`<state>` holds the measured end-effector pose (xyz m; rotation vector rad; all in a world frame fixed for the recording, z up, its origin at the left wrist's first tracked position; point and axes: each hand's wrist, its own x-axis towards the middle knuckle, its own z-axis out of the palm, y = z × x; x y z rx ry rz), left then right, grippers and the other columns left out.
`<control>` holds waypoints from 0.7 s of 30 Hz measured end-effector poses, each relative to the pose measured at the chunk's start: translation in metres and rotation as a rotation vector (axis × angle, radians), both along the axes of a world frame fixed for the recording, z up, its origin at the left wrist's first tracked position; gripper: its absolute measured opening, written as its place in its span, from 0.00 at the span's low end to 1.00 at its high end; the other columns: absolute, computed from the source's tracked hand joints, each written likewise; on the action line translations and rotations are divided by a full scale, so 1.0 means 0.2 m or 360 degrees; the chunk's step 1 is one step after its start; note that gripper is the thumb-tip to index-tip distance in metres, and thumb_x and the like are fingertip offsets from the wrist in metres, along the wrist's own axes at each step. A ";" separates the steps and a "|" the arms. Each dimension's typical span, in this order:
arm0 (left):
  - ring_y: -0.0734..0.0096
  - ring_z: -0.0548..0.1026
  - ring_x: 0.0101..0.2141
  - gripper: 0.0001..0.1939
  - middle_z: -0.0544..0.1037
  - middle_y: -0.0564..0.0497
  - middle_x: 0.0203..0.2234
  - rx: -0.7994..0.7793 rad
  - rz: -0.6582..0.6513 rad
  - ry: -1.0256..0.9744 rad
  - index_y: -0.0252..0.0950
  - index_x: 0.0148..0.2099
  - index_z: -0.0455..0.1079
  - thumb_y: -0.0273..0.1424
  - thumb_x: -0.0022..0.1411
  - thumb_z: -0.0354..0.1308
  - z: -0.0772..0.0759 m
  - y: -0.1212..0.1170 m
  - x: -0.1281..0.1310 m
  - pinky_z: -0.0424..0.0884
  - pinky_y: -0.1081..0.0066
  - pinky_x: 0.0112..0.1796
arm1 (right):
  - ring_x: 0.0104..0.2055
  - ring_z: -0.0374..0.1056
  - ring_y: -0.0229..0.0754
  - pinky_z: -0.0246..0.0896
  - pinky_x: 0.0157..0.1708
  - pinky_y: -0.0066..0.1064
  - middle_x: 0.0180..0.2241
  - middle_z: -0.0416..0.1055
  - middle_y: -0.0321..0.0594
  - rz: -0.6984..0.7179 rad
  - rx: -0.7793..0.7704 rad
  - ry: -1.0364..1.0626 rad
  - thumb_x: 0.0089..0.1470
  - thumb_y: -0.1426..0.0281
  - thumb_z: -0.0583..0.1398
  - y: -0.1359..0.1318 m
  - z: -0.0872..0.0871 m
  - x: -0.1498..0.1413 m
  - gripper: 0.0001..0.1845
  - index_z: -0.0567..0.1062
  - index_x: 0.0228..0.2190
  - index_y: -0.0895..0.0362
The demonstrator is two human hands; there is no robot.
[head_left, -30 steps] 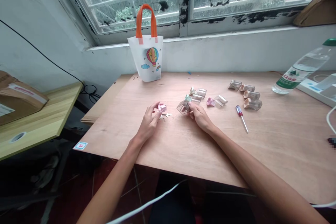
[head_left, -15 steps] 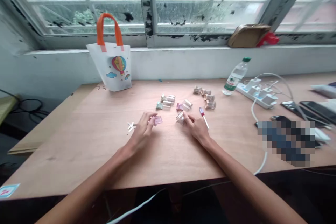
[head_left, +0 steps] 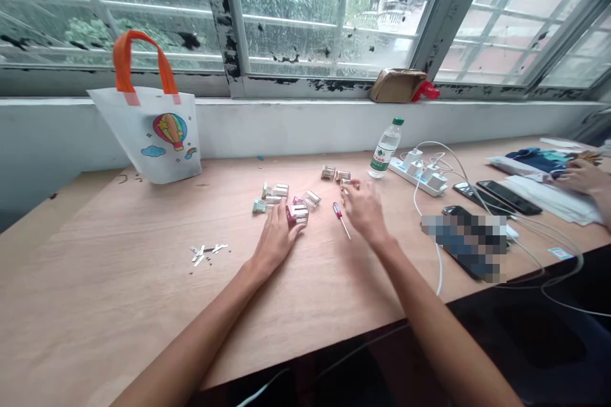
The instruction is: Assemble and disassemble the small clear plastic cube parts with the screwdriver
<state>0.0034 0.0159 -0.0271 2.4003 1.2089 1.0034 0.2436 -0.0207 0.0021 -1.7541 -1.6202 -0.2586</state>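
Note:
My left hand is closed round a small clear plastic case with a pink end, low over the table. The fingers of my right hand are closed on a small brownish clear case, partly hidden behind them. Two like brownish cases, one of them a brown clear case, lie just beyond that hand. Several clear cases, including one with a mint end, lie past my left hand. A clear case rests between the hands. Nearer my right hand lies a screwdriver with a red and purple handle.
White strips and dark bits lie at the left. A white bag with orange handles stands at the back left. Behind my right hand are a water bottle and a power strip with cables. Phones and another person's hand are farther right.
The view has turned right. My left hand has brought the pink case beside the other cases. My right hand has left a clear case and moved to the brownish ones.

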 end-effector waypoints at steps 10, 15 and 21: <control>0.53 0.73 0.50 0.20 0.73 0.40 0.51 0.0222 0.0172 0.0492 0.34 0.57 0.66 0.33 0.66 0.62 0.06 -0.03 0.08 0.70 0.59 0.50 | 0.48 0.71 0.57 0.66 0.46 0.45 0.46 0.76 0.53 0.0104 -0.0430 -0.0257 0.59 0.67 0.63 0.08 -0.07 0.31 0.17 0.74 0.49 0.59; 0.55 0.74 0.48 0.21 0.74 0.41 0.48 0.0234 0.0190 0.0336 0.35 0.57 0.64 0.43 0.69 0.56 0.12 0.00 0.02 0.70 0.63 0.47 | 0.45 0.71 0.53 0.70 0.40 0.41 0.48 0.71 0.52 0.0387 0.0168 0.0057 0.64 0.58 0.58 0.07 0.02 -0.01 0.25 0.67 0.58 0.58; 0.63 0.75 0.38 0.24 0.77 0.45 0.43 -0.0321 -0.0188 -0.0311 0.38 0.59 0.65 0.48 0.75 0.40 0.18 -0.06 -0.24 0.70 0.68 0.39 | 0.39 0.69 0.44 0.72 0.41 0.39 0.51 0.67 0.48 0.1158 0.0175 0.0507 0.67 0.63 0.57 0.04 -0.08 -0.53 0.23 0.64 0.61 0.52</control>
